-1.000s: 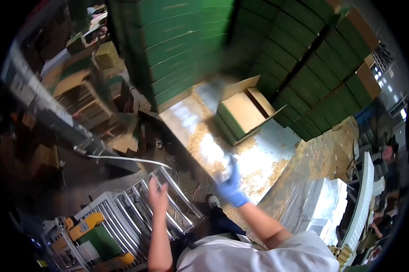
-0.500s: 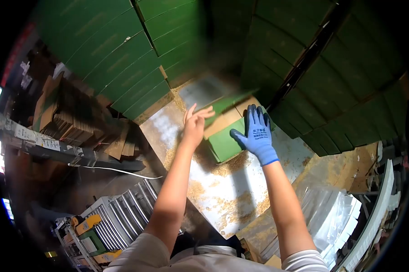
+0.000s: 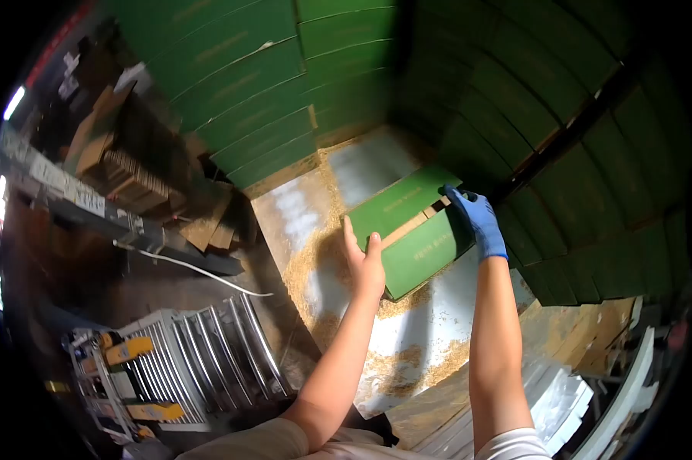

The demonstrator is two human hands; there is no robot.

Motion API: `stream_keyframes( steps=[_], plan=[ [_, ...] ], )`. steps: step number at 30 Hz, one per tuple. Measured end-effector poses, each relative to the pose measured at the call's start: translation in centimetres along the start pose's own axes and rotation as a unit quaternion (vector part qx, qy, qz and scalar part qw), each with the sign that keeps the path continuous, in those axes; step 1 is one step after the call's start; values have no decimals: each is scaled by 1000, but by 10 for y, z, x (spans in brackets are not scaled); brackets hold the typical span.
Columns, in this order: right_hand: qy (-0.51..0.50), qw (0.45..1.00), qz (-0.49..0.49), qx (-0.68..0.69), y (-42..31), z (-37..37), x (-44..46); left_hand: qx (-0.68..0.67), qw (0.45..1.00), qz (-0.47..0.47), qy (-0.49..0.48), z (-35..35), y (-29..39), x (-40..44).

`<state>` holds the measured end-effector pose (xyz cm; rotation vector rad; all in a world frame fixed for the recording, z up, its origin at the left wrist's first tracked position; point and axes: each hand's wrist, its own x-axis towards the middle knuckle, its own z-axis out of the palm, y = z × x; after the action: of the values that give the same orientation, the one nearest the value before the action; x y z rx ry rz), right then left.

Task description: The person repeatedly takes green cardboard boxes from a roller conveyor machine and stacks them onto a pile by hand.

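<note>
A green cardboard box (image 3: pixel 419 257) sits in front of me, its two top flaps folded down with a narrow brown gap between them. At the box's left end is my bare left hand (image 3: pixel 366 268), its thumb and fingers held against that side. My right hand (image 3: pixel 478 218), in a blue glove with dark fingertips, grips the right end near the gap. The fingers of the right hand curl over the edge and are partly hidden.
Tall stacks of green boxes (image 3: pixel 246 100) stand ahead and on the right (image 3: pixel 583 192). Brown grit lies over the pale work surface (image 3: pixel 315 284). A roller conveyor (image 3: pixel 223 353) is at lower left, flattened cardboard (image 3: pixel 135 180) at left, and plastic-wrapped material (image 3: pixel 545 402) at lower right.
The raised green flap has come down, so both flaps now cover the top. My left hand moved to the box's left end and my right hand from the top to the right end.
</note>
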<state>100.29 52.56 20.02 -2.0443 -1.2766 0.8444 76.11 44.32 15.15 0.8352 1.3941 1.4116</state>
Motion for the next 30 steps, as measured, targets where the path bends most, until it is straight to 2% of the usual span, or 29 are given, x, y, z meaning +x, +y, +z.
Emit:
stream_keyframes(
  steps=[1,4,5,7,9,10,11,12,13,14,15,18,19,21,22,23,24,25,27,28,30],
  plan=[
    [55,998,-27,-14,-7,2,-11,-77,997,19,-6,-7,-11,-2],
    [31,986,-78,144,-52,-16,-70,-98,990,105,-5,-35,36,-32],
    [50,989,-77,118,-72,-20,-96,-100,987,125,-10,-49,49,-38],
    [28,980,-82,180,-108,-13,-153,-96,983,156,-11,-91,72,-55],
    [4,983,-119,138,-130,17,-205,-95,984,148,-8,-155,85,-69],
    [25,980,-118,160,-132,50,-229,-89,985,146,-3,-194,83,-76],
    [-5,977,-138,161,-129,86,-251,-80,986,145,6,-241,77,-82],
    [-56,978,-81,186,-126,128,-273,2,992,125,21,-296,64,-89],
    [-109,973,-14,201,-116,172,-300,152,973,164,60,-355,59,-95],
    [-160,972,-6,171,-93,227,-318,154,977,123,76,-410,43,-103],
    [-206,968,-6,144,-78,290,-336,152,980,91,92,-469,26,-106],
    [-260,961,-82,50,-62,460,-433,219,969,11,111,-635,-23,-121],
    [-281,954,-106,23,-56,509,-460,323,940,-26,107,-680,-27,-122],
    [-271,935,-164,-157,-121,553,-530,397,904,-11,158,-766,-48,-118],
    [-318,924,-157,-147,-149,576,-553,544,818,18,186,-792,-36,-119],
    [-370,906,-151,-142,-171,596,-574,673,708,40,212,-811,-21,-126],
    [-356,908,-179,-134,-173,629,-598,727,642,69,233,-832,-13,-132],
    [-342,908,-209,-122,-173,664,-617,709,672,52,210,-842,-8,-142],
    [-331,919,-160,-143,-200,702,-652,670,723,28,163,-849,6,-160],
    [-329,917,-152,-168,-203,708,-663,608,775,-6,172,-843,12,-174],
    [-380,895,-164,-167,-208,715,-675,561,801,14,211,-828,14,-196]
  ],
)
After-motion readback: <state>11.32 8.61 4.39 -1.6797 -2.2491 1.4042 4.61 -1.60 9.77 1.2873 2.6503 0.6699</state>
